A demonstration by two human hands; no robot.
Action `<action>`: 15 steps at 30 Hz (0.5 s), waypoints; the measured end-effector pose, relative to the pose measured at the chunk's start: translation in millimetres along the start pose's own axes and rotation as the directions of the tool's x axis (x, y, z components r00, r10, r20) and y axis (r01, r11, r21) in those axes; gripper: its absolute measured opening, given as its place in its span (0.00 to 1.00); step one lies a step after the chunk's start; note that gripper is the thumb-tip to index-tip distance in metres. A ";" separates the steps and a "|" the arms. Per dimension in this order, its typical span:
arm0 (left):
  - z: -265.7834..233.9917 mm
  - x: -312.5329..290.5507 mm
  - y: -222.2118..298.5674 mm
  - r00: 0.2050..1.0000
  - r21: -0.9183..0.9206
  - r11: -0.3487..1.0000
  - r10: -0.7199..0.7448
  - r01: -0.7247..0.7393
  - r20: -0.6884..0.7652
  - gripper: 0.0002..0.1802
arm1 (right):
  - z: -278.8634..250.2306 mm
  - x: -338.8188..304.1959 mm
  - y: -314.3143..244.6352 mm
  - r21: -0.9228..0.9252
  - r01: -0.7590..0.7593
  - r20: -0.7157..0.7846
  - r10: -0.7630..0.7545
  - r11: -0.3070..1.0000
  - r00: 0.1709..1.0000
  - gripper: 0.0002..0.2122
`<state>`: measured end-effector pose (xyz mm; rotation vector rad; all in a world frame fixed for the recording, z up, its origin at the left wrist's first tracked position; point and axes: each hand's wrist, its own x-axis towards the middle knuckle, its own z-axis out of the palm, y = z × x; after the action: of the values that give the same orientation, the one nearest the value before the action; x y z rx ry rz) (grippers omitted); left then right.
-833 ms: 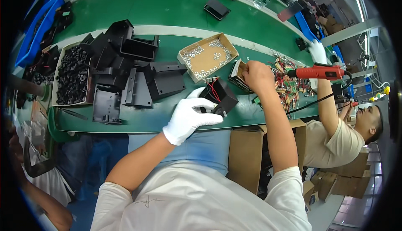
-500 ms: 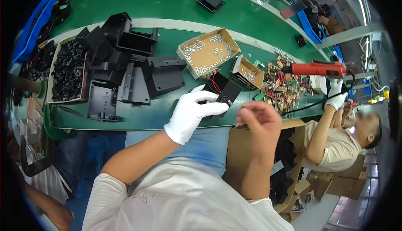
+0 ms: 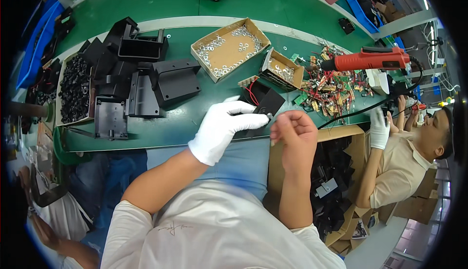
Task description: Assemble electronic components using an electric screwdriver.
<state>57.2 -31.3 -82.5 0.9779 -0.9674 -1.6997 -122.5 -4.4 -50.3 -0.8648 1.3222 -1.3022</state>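
Observation:
My left hand [image 3: 220, 128], in a white glove, grips a small black plastic housing [image 3: 271, 104] at the edge of the green bench. Red wires [image 3: 252, 95] loop out of the housing's open side. A small metal piece [image 3: 269, 116] sticks out of its near face, beside my left thumb. My bare right hand [image 3: 296, 133] is just right of that piece, its fingers curled and pinched together. What the right fingers hold, if anything, is too small to make out.
A carton of metal washers [image 3: 218, 74] and a smaller parts box [image 3: 292, 82] stand behind the housing. Black brackets [image 3: 178, 81] and a box of black knobs [image 3: 59, 115] lie left. Wired circuit boards [image 3: 331, 91], a red electric screwdriver [image 3: 370, 60] and a co-worker [image 3: 404, 166] are at right.
My right hand has come left and closer to the housing and the metal piece. The co-worker's gloved hand has dropped away from below the red screwdriver. The view has shifted a little.

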 end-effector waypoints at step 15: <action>-38.9 8.1 -16.3 0.974 -0.607 0.763 -0.149 0.221 0.168 0.15 | 91.7 210.1 10.4 -0.789 0.573 0.605 -0.119 -0.222 0.787 0.07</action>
<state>85.3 -41.5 -113.4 0.5424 -0.3103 -2.0661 -73.9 -225.8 -86.6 -2.6656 1.7279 -0.0629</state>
